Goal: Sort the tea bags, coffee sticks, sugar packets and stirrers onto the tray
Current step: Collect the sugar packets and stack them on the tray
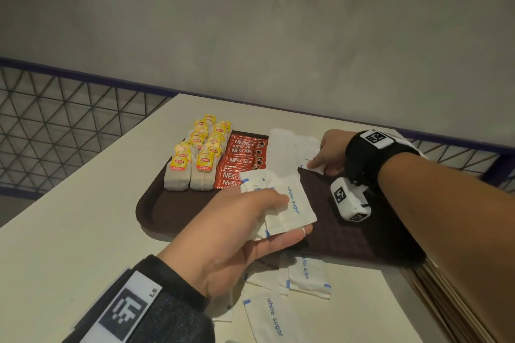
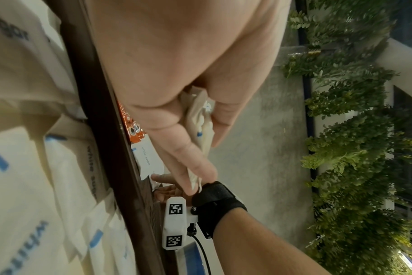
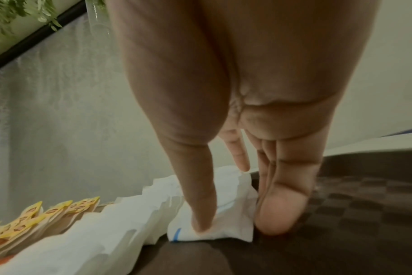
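Over the brown tray's (image 1: 156,211) near edge, the left hand (image 1: 237,234) grips a bunch of white sugar packets (image 1: 281,200). Left wrist view: fingers (image 2: 176,145) curled round them. Right wrist view: the right hand's (image 3: 226,186) straight fingers press a packet row (image 3: 129,219) near the tray's far edge.

Seen from the wrist, the right hand (image 3: 235,130) reaches down over a dark brown tray (image 3: 353,214) with a chequered surface; its thumb presses on a white sugar packet (image 3: 223,228) with a blue mark, the last in a row of overlapping white packets (image 3: 120,223); another fingertip touches the tray just beside it; yellow-tagged tea bags (image 3: 35,219) stand at lower left; a grey wall (image 3: 59,121) rises behind.
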A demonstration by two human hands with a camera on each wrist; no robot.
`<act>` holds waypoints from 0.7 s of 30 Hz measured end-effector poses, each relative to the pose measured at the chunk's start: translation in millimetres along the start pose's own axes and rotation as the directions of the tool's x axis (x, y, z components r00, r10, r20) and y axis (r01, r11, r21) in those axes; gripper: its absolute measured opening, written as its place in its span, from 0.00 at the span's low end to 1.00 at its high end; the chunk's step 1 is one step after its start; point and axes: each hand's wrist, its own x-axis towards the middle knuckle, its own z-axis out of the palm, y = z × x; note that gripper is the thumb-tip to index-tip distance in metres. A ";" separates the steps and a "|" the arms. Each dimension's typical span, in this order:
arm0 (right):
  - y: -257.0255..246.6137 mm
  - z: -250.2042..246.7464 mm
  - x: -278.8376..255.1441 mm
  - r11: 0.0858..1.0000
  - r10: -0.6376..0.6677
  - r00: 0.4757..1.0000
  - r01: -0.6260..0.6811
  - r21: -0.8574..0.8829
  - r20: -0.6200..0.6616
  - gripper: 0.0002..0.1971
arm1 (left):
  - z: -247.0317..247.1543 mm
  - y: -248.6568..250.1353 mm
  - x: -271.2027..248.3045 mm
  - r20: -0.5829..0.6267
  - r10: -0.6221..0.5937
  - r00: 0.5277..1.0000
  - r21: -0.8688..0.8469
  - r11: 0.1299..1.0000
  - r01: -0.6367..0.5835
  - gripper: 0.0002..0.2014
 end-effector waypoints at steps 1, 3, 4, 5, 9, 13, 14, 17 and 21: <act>-0.4 0.8 0.2 1.000 -0.002 1.000 0.001 0.008 0.012 0.19 | -1.1 -1.7 -2.5 -0.003 0.004 1.000 0.003 1.000 -0.004 0.14; -1.8 2.1 1.3 1.000 -0.007 1.000 0.006 0.020 0.011 0.17 | 1.5 2.0 6.6 -0.031 -0.010 0.999 -0.033 0.999 0.009 0.12; -2.7 2.8 1.7 1.000 -0.011 1.000 0.011 0.020 0.004 0.17 | 1.1 2.9 9.4 -0.045 -0.038 0.998 -0.043 0.998 0.037 0.08; -3.5 3.6 3.1 1.000 -0.013 1.000 0.013 0.017 -0.005 0.19 | 0.5 5.8 11.8 -0.115 -0.091 0.989 -0.086 0.993 0.081 0.05; -4.9 4.7 6.7 1.000 -0.021 0.999 0.021 0.001 -0.031 0.25 | -1.6 2.2 10.8 -0.063 0.012 0.998 -0.145 0.989 -0.021 0.11; -3.2 2.5 10.5 0.998 -0.038 0.998 0.035 -0.054 -0.055 0.28 | -3.6 -1.7 6.8 -0.072 0.051 0.996 -0.076 0.995 -0.057 0.14; -3.2 2.7 11.1 0.997 -0.041 0.997 0.038 -0.061 -0.062 0.29 | -3.2 -1.1 8.6 -0.090 0.044 0.995 -0.065 0.997 -0.050 0.14; -0.8 4.9 15.9 0.998 -0.054 0.995 0.050 -0.047 -0.089 0.34 | -3.4 -0.8 8.1 -0.106 0.048 0.993 -0.066 0.996 -0.055 0.13; 1.5 2.0 13.9 0.997 -0.071 0.990 0.066 -0.044 -0.123 0.39 | -3.7 1.1 7.3 -0.118 0.071 0.990 -0.050 0.996 -0.077 0.13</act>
